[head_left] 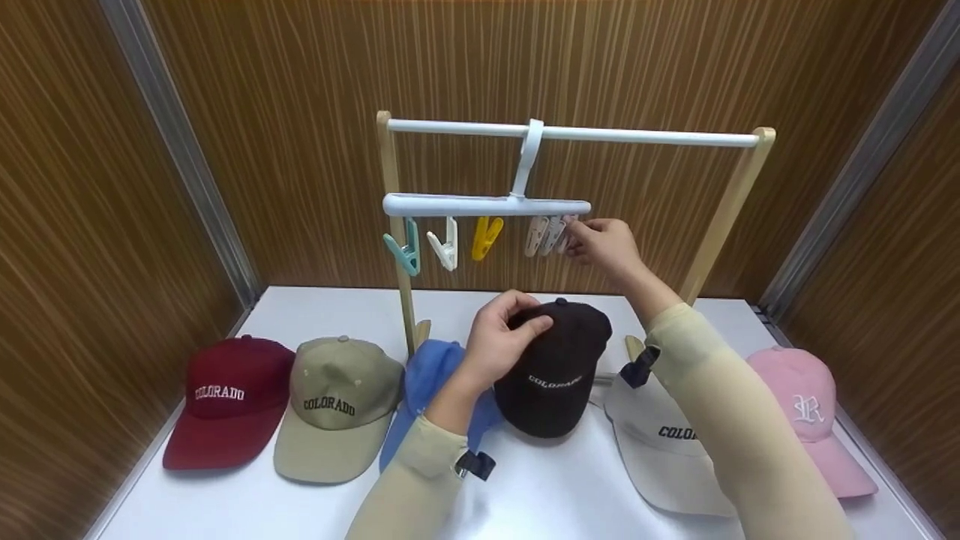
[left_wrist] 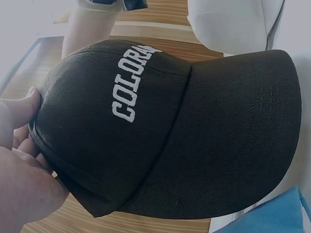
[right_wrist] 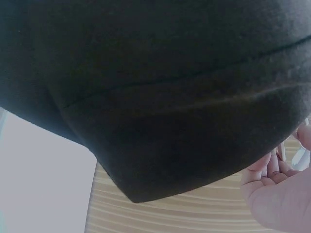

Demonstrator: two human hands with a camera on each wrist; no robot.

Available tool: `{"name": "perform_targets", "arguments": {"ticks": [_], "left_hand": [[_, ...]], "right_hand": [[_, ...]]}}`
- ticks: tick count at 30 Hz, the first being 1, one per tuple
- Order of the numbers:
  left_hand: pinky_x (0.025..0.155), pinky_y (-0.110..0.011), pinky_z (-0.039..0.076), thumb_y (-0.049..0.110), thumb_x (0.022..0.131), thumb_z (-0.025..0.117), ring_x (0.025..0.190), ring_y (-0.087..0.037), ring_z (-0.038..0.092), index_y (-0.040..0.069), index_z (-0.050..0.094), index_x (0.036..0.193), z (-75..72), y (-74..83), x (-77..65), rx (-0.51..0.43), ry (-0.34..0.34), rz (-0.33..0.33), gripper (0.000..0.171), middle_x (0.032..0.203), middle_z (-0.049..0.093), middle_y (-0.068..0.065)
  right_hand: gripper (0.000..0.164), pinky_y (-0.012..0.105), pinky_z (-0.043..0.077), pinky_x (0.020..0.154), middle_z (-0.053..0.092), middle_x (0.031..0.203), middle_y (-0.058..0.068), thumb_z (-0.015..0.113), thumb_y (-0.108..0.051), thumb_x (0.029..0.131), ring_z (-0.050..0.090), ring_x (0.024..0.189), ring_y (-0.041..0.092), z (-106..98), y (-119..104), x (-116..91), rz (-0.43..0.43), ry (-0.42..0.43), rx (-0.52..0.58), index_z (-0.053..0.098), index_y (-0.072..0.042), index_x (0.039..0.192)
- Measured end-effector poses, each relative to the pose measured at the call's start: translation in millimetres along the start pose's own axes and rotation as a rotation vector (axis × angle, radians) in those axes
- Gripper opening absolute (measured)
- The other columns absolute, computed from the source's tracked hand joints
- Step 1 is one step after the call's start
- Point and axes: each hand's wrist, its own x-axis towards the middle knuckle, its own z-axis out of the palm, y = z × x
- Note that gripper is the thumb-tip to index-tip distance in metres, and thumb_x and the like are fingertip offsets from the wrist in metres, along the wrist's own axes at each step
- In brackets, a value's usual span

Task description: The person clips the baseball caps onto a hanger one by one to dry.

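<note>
One black cap (head_left: 566, 349) sits in the left hand (head_left: 496, 341), gripped at the upper left edge of its crown, with the thumb on the cloth and the other fingers partly hidden by it. The cap looks raised off the table (head_left: 540, 495), lettering toward the wearer of the camera; its long axis runs nearly upright, crown up, brim down and leaning slightly left. The right hand (head_left: 609, 244) seems to pinch the rightmost pale clip (head_left: 565, 241), though the fingers cover much of it. The crown is below that clip, apart from it; the left hand is nearer the cap, the right nearer the clips. The clips hang from a white hanger (head_left: 457, 205), hooked over the rack's bar (head_left: 637, 136). On the table, a red cap (head_left: 240, 375), tan cap (head_left: 346, 375) and blue cap (head_left: 431, 386) lie left, a pale grey cap (head_left: 645, 427) and pink cap (head_left: 791, 382) right.
</note>
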Motion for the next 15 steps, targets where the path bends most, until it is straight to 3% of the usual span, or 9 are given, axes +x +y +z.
{"name": "perform_targets", "arguments": {"ticks": [7,15], "left_hand": [[0.107,-0.040,0.055,0.012,0.103,0.083,0.112,-0.019,0.070,0.005,0.074,0.117,-3.0,-1.6,1.4,0.010,-0.002,0.013,0.018,0.116,0.078,-0.004],[0.103,-0.039,0.055,0.012,0.102,0.083,0.108,-0.019,0.070,0.005,0.074,0.117,-5.0,0.0,2.2,0.006,0.005,0.021,0.018,0.113,0.079,-0.004]], "right_hand": [[0.055,0.030,0.061,0.077,0.078,0.096,0.006,0.069,-0.047,0.111,0.077,0.091,0.018,-1,3,-5,-0.005,-0.010,-0.019,0.075,0.005,0.127],[0.053,0.041,0.063,0.086,0.078,0.094,0.006,0.070,-0.047,0.110,0.078,0.095,0.026,-2,7,-11,-0.006,-0.025,0.004,0.076,0.005,0.122]]}}
